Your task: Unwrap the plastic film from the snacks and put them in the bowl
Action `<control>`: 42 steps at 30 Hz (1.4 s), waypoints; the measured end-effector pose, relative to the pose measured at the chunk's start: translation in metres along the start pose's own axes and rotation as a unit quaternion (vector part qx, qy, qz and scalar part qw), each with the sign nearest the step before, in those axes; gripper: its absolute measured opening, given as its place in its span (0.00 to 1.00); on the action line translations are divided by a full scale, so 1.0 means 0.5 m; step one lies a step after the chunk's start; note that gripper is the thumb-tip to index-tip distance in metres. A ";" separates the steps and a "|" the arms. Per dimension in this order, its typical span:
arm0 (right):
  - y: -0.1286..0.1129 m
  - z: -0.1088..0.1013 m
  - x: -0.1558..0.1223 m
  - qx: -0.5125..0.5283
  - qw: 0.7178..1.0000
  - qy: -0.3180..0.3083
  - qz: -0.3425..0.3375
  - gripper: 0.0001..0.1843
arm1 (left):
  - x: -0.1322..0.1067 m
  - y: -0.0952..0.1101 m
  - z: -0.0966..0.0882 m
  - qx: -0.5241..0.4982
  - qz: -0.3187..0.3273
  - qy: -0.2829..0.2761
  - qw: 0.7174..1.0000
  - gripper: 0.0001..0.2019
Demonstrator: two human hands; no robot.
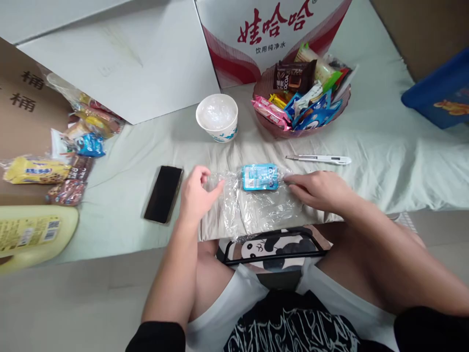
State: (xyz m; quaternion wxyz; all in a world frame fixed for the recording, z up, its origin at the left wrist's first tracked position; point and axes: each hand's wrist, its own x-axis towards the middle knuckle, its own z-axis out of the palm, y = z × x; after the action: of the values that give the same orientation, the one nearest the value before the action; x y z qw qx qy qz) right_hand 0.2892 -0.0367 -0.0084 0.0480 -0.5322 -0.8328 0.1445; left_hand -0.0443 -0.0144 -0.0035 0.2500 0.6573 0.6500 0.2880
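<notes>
A small blue packet (260, 177) with white print lies on a crumpled sheet of clear plastic film (234, 205) spread on the cloth-covered surface. My left hand (198, 193) is at the film's left edge, thumb and fingers apart with a gap between them. On the other side, my right hand (318, 189) has its fingers together at the film's right edge, just beside the packet, and seems to pinch the film there. A white utility knife (318, 159) lies beyond my right hand. Left of my left hand rests a black phone (163, 194).
Behind the film stand a patterned paper cup (217, 117) with clear plastic inside and a pink bowl (308, 131) of wrapped snacks. White cartons (120, 58) line the back. Snack packs (40, 169) and a yellow-green bottle (36, 232) are at left; a blue object (436, 93) is at right.
</notes>
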 end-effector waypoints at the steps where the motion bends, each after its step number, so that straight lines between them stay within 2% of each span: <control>1: -0.005 0.003 0.002 -0.026 0.999 0.016 0.019 0.20 | 0.011 -0.003 0.007 0.018 0.005 0.035 0.999 0.23; 2: -0.011 0.006 0.004 -0.044 0.998 0.033 0.038 0.24 | 0.019 -0.005 0.015 0.028 0.010 0.040 0.999 0.31; 3: -0.019 0.010 0.007 -0.056 0.995 0.053 0.057 0.28 | 0.025 -0.005 0.023 0.035 0.014 0.025 0.999 0.34; 4: -0.028 0.014 0.011 -0.057 0.993 0.075 0.073 0.30 | 0.029 -0.003 0.032 0.038 0.018 0.004 0.999 0.32; 6: -0.047 0.021 0.020 -0.025 0.989 0.122 0.081 0.27 | 0.029 0.008 0.051 0.021 0.028 -0.029 0.999 0.16; 8: -0.065 0.029 0.028 0.034 0.987 0.152 0.031 0.19 | 0.025 0.025 0.069 -0.050 0.019 -0.054 0.997 0.05; 10: -0.080 0.038 0.035 0.080 0.984 0.151 -0.045 0.13 | 0.018 0.044 0.082 -0.172 -0.033 -0.081 0.981 0.07; 12: -0.090 0.049 0.040 0.098 0.981 0.138 -0.091 0.13 | 0.011 0.061 0.088 -0.319 -0.113 -0.106 0.935 0.11; 15: -0.098 0.066 0.044 0.114 0.980 0.142 -0.080 0.23 | 0.005 0.079 0.085 -0.481 -0.200 -0.145 0.841 0.18; 16: -0.098 0.070 0.045 0.125 0.979 0.145 -0.070 0.25 | 0.003 0.084 0.082 -0.507 -0.216 -0.162 0.818 0.19; 18: -0.095 0.074 0.048 0.157 0.974 0.152 -0.051 0.26 | 0.003 0.091 0.076 -0.527 -0.239 -0.172 0.797 0.20; 20: -0.088 0.072 0.052 0.201 0.967 0.151 -0.040 0.27 | 0.006 0.097 0.073 -0.521 -0.264 -0.153 0.797 0.18; 23: -0.075 0.062 0.057 0.257 0.958 0.120 -0.047 0.26 | 0.015 0.103 0.072 -0.486 -0.298 -0.116 0.814 0.13; 26: -0.064 0.050 0.060 0.281 0.953 0.095 -0.065 0.22 | 0.023 0.102 0.077 -0.452 -0.303 -0.108 0.832 0.11; 29: -0.059 0.042 0.060 0.290 0.945 0.143 -0.048 0.15 | 0.025 0.095 0.081 -0.424 -0.289 -0.092 0.853 0.10; 32: -0.057 0.033 0.049 0.282 0.939 0.195 0.015 0.15 | 0.026 0.088 0.081 -0.409 -0.278 -0.069 0.867 0.09; 34: -0.057 0.015 0.041 0.260 0.943 0.200 0.061 0.17 | 0.027 0.088 0.076 -0.412 -0.279 -0.072 0.865 0.08; 36: -0.058 -0.026 0.039 0.228 0.947 0.208 0.092 0.16 | 0.028 0.089 0.070 -0.417 -0.282 -0.080 0.860 0.07; 38: -0.059 -0.093 0.056 0.186 0.945 0.247 0.105 0.14 | 0.027 0.091 0.063 -0.417 -0.282 -0.090 0.859 0.07; 40: -0.054 -0.175 0.097 0.124 0.935 0.313 0.109 0.12 | 0.027 0.092 0.057 -0.415 -0.276 -0.099 0.861 0.08; 41: -0.047 -0.214 0.128 0.075 0.934 0.328 0.121 0.12 | 0.026 0.092 0.054 -0.415 -0.270 -0.103 0.863 0.08; 42: -0.035 -0.247 0.164 0.019 0.942 0.313 0.120 0.13 | 0.026 0.091 0.053 -0.416 -0.265 -0.106 0.864 0.08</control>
State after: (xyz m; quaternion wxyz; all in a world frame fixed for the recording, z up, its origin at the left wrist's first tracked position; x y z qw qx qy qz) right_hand 0.2676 0.0534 0.1085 0.2986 -0.6452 -0.7031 -0.0090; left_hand 0.0064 -0.0014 0.0106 0.6344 0.3224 0.5890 0.3829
